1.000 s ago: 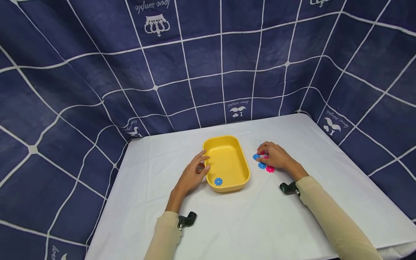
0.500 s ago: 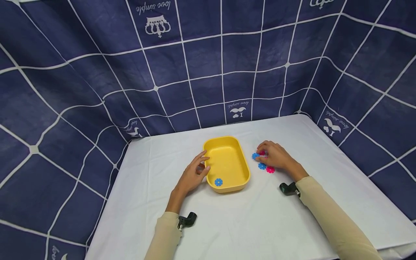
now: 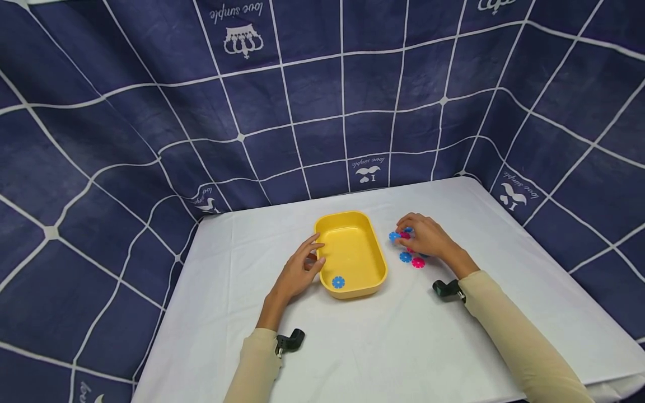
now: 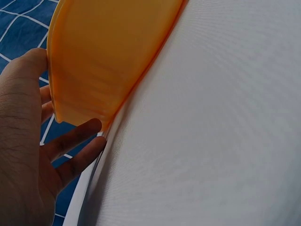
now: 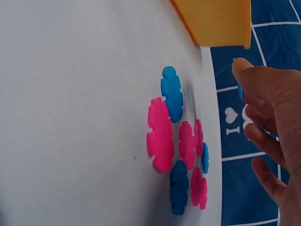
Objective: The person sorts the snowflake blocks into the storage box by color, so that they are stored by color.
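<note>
You work at a white-covered desk (image 3: pixel 363 347), with a yellow tray (image 3: pixel 353 254) sitting flat near its middle. Your left hand (image 3: pixel 298 271) rests against the tray's left side, fingers loosely spread and touching the rim rather than clamped round it. Your right hand (image 3: pixel 425 235), to the right of the tray, pinches a blue disc (image 3: pixel 394 237) between thumb and fingertip, outside the tray. The work looks to be at an early stage: just one notched disc (image 3: pixel 338 282), also blue, lies inside the tray, in its near left corner. Besides the pinched one, a cluster of loose discs (image 5: pixel 160 136) remains on the desk; your right wrist view shows seven, four pink and three blue, lying close together.
</note>
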The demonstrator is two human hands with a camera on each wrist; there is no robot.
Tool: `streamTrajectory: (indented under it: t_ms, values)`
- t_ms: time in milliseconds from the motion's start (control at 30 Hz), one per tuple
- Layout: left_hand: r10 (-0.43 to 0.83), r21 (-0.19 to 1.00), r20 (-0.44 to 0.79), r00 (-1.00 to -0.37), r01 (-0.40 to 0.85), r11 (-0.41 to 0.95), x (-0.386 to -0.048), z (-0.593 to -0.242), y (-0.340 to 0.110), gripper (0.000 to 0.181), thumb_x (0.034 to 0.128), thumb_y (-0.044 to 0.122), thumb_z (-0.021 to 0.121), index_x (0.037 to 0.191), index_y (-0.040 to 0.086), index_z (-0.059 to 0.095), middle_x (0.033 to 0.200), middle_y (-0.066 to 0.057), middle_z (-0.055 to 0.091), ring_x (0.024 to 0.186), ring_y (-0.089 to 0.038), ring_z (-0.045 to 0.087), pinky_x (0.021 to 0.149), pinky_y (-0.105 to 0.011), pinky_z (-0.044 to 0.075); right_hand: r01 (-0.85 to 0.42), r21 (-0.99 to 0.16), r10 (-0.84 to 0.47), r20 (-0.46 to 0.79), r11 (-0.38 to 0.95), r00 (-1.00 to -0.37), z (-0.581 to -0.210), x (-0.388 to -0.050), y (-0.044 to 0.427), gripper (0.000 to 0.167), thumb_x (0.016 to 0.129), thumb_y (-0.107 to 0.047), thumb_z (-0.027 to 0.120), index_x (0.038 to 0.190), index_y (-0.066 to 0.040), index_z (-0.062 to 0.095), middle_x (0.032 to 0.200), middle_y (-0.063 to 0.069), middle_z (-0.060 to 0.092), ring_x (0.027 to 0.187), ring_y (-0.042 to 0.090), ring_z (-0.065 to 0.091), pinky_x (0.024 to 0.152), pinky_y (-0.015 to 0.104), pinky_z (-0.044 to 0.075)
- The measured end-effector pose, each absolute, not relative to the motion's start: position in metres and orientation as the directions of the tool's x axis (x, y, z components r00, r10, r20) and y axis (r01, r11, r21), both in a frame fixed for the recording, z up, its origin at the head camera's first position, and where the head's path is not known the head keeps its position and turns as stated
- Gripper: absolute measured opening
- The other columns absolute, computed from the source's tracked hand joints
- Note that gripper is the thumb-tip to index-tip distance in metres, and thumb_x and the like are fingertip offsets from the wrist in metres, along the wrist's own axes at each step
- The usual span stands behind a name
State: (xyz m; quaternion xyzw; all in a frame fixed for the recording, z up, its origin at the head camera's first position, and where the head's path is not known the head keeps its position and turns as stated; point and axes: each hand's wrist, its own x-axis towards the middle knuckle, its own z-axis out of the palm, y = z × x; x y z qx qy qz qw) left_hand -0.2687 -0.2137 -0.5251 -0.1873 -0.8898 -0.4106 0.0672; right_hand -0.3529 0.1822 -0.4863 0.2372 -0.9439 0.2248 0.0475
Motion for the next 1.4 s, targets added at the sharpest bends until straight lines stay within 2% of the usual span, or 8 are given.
streamTrajectory:
  t_ms: [533,1033,1400]
  values:
    - [0.278,0.713,0.259,-0.925,0.377,0.591,-0.267,-0.524,-0.214,0.051,0.1093,0.043,0.063,0.153,0.017,0.059,0.173,0.017,0.034,0.115,-0.016,0.066,0.094,-0.039,0.062,-0.482,-0.390,-0.428,0.223,0.784,-0.876,-0.473,-0.351,0.176,0.035,0.090,-0.028,0.089,0.117,-0.008,0.081,0.134,0.013,0.069,0.130,0.040,0.059,0.115,0.066,0.043]
    - [0.270,0.706,0.255,-0.928,0.370,0.603,-0.266,-0.523,-0.212,0.051,0.1095,0.042,0.063,0.154,0.017,0.058,0.173,0.015,0.033,0.116,-0.017,0.066,0.096,-0.038,0.062,-0.521,-0.400,-0.461,0.243,0.754,-0.853,-0.457,-0.350,0.153,0.036,0.093,-0.035,0.087,0.119,-0.011,0.081,0.134,0.011,0.069,0.131,0.036,0.059,0.116,0.065,0.042]
    - [0.259,0.712,0.242,-0.935,0.353,0.607,-0.266,-0.523,-0.212,0.049,0.1090,0.045,0.063,0.153,0.023,0.059,0.171,0.023,0.031,0.115,-0.014,0.065,0.096,-0.037,0.062,-0.565,-0.392,-0.497,0.268,0.726,-0.825,-0.448,-0.349,0.134,0.034,0.092,-0.033,0.088,0.118,-0.010,0.082,0.133,0.008,0.070,0.130,0.033,0.060,0.114,0.061,0.045]
